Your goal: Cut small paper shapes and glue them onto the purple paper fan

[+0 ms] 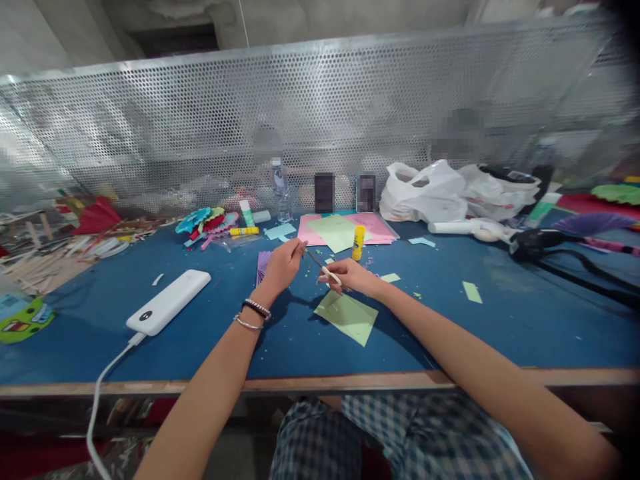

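Note:
My right hand (350, 275) grips a pair of scissors (331, 275) by the pale handles, with the dark blades pointing up and left. At the blade tips, the fingers of my left hand (286, 263) are pinched together; whatever is between them is too small to make out. Below both hands a pale green sheet of paper (347, 319) lies on the blue table. A purple pleated paper fan (263, 267) sits just behind my left hand, partly covered by it. An upright yellow glue stick (358, 243) stands behind my right hand.
Pink and green paper sheets (313, 229) are stacked at the back. White plastic bags (425, 193) stand back right, near black straps (550, 257). A white power bank (169, 303) with a cable lies left. Paper scraps (471, 292) are scattered about. A perforated metal panel (320, 100) closes off the far side.

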`<state>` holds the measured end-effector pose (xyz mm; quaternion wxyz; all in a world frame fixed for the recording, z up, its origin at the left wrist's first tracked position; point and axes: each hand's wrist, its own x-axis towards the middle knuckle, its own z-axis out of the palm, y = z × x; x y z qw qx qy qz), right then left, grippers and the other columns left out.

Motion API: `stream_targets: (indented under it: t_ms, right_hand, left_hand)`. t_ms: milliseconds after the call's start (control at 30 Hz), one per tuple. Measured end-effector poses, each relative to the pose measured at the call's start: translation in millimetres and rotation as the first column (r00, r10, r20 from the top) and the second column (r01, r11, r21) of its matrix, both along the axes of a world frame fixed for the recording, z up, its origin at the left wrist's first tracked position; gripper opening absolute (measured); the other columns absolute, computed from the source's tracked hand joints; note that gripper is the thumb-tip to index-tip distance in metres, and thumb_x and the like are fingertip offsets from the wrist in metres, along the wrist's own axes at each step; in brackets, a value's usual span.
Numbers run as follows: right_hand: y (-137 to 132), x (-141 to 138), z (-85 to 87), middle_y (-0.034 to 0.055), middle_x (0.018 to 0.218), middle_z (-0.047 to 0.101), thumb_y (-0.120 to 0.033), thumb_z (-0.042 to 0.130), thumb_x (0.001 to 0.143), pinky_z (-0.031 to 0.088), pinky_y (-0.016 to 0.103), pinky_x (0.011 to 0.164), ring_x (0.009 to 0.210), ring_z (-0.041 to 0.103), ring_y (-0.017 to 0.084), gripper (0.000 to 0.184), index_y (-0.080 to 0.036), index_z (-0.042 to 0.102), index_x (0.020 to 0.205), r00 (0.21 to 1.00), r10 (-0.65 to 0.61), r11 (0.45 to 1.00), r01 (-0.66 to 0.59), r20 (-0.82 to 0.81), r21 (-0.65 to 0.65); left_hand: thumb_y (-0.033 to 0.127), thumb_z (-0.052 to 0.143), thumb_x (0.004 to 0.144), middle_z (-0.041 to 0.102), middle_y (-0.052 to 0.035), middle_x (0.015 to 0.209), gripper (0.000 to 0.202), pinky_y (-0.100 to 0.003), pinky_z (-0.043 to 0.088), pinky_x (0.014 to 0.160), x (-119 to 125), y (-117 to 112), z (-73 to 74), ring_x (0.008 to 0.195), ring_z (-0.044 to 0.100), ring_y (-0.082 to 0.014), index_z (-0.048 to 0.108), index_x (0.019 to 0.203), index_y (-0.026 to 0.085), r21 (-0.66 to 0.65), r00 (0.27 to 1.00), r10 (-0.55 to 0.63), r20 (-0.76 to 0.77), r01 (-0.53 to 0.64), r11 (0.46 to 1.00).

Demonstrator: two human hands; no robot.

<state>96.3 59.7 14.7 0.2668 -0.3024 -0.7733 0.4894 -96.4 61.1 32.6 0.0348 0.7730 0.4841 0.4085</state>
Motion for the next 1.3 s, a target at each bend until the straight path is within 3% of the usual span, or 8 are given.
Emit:
stream_targets:
  t_ms: [867, 1300]
  right_hand:
    - [4.6, 2.2, 0.0, -0.0053, 0.045, 0.041, -0.041, 0.053, 0.076, 0.029, 0.023, 0.049, 0.045, 0.037, 0.007, 0.029, -0.013, 0.054, 0.067, 0.999, 0.023, 1.000, -0.023, -0.039, 0.016]
    - [0.6, -3.6, -2.5, -0.0047, 0.046, 0.045, -0.046, 0.055, 0.074, 0.029, 0.022, 0.047, 0.044, 0.036, 0.006, 0.036, -0.015, 0.047, 0.058, 0.999, -0.014, 0.998, 0.016, -0.042, 0.057]
  left_hand:
    - [0.039, 0.028, 0.091, 0.045, 0.0004, 0.062, 0.034, -0.025, 0.027, 0.056, -2.3, 0.2, -0.7, 0.057, 0.039, -0.0133, 0.040, 0.065, 0.019, 0.008, 0.999, -0.001, -0.047, 0.001, 1.000]
    - [0.038, 0.030, 0.091, 0.044, 0.0021, 0.059, 0.034, -0.024, 0.029, 0.055, 2.2, 0.7, -1.8, 0.055, 0.040, -0.0110, 0.040, 0.065, 0.018, -0.016, 0.997, 0.007, 0.081, -0.006, 1.000]
